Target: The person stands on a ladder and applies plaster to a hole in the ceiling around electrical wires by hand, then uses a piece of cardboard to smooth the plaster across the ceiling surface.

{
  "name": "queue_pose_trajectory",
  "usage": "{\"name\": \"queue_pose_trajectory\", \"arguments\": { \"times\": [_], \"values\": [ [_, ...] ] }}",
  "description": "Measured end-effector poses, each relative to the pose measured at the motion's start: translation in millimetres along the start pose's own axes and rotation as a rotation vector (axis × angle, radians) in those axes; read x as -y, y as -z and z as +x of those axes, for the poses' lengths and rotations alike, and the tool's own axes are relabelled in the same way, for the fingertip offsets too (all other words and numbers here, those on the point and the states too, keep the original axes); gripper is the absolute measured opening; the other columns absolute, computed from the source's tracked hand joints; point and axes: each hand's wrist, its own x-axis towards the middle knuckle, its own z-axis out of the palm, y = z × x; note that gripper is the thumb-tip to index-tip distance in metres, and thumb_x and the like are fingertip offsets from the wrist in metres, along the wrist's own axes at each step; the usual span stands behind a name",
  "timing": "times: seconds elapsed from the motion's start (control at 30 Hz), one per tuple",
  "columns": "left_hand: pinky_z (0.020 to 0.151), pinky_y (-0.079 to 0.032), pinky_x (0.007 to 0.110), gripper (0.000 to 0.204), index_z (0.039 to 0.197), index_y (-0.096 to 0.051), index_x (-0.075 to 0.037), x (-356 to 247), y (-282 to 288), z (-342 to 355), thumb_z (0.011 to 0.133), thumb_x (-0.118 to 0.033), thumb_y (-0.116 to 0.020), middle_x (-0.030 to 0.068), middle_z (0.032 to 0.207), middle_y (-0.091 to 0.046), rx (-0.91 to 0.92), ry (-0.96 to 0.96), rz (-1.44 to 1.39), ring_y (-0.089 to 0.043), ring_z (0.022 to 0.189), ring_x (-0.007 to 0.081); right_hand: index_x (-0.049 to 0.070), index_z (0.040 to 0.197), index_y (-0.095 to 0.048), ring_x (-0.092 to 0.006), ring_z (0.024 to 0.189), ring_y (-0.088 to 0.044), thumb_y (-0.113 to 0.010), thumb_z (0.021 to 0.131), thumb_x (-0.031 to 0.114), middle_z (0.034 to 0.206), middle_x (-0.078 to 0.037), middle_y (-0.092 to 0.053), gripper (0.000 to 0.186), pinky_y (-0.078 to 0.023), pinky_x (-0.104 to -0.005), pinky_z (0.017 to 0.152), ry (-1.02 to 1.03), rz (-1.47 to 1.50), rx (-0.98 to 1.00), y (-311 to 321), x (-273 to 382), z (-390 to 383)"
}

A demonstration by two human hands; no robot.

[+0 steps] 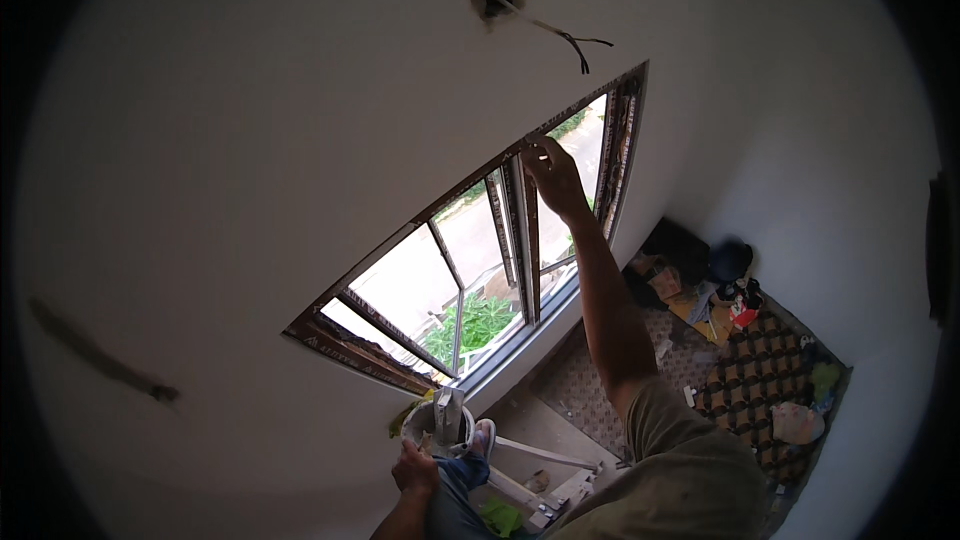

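My right arm stretches out to the top bar of the window frame (472,180), which is brown and covered with printed film. There my right hand (554,178) has its fingers bent and pressed together at the bar, beside the upright middle post. Whatever they pinch, if anything, is too small to make out. Low down, my left hand (414,467) is closed at the near rim of a bucket (467,429). A grey flat-bladed tool (449,408) stands up out of the bucket. Its lower part is hidden inside.
Wires (562,34) stick out of a hole in the wall above the window. My foot (484,437) is by the bucket, near light-coloured rails (545,454) of a stand. Clutter and bags (797,423) lie on the patterned floor covering (750,370) at the right.
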Motion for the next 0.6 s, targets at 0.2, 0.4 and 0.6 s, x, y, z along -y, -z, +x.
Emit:
{"name": "queue_pose_trajectory", "arguments": {
  "times": [0.2, 0.4, 0.6],
  "values": [
    [0.084, -0.049, 0.056, 0.028, 0.109, -0.048, -0.004, -7, -1, 12, 0.09, -0.024, -0.052, 0.024, 0.104, -0.066, 0.032, 0.001, -0.044, -0.066, 0.094, 0.0442, -0.007, 0.138, -0.034, -0.0453, 0.086, -0.064, -0.055, 0.078, 0.012, 0.095, -0.032, -0.063, 0.066, -0.051, -0.0508, 0.088, 0.112, -0.47, -0.087, 29, 13, 190],
    [0.084, -0.049, 0.056, 0.027, 0.108, -0.048, -0.005, 1, 4, 9, 0.09, -0.024, -0.053, 0.0236, 0.104, -0.066, 0.022, 0.041, -0.082, -0.065, 0.094, 0.0449, 0.001, 0.153, -0.023, -0.0309, 0.097, -0.056, -0.055, 0.079, 0.013, 0.11, -0.02, -0.055, 0.081, -0.05, -0.042, 0.087, 0.317, -0.6, -0.172, 26, 29, 210],
    [0.081, -0.049, 0.057, 0.027, 0.107, -0.047, -0.005, 4, 4, 4, 0.09, -0.025, -0.054, 0.0239, 0.102, -0.066, 0.011, 0.035, -0.1, -0.065, 0.092, 0.0459, 0.011, 0.152, -0.034, -0.033, 0.1, -0.054, -0.059, 0.079, 0.015, 0.116, -0.019, -0.052, 0.077, -0.05, -0.0449, 0.085, 0.559, -0.837, 0.024, 49, 45, 211]
  ]
}}
